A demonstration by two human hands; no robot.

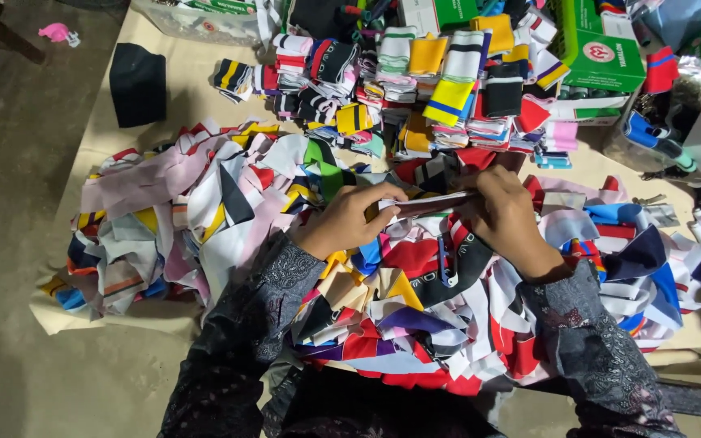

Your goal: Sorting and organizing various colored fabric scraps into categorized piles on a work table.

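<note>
Head view, looking down on a paper-covered work surface (123, 65). Both hands meet over the middle of a loose heap of fabric strips (415, 316). Left hand (349, 219) is clenched on the near end of a thin flat bundle of folded strips (427, 203), thumb on top, fingers curled under. Right hand (503, 212) pinches the far end of the same bundle from above. The bundle lies level between the two hands, just above the heap; judged, it is gripped at both ends so that the edges stay lined up and the layers do not slip. The strips in the heap are striped and plain, in red, white, pink, navy, yellow and green, tangled and overlapping, too many to count. Behind the heap stand neat folded stacks (415, 89), sorted roughly by colour, at least a dozen, with the exact number not readable. Two green cardboard boxes (606, 53) sit at the far right. One black folded cloth (138, 83) lies apart at far left. One small pink object (57, 32) lies on the floor, kind unclear.
</note>
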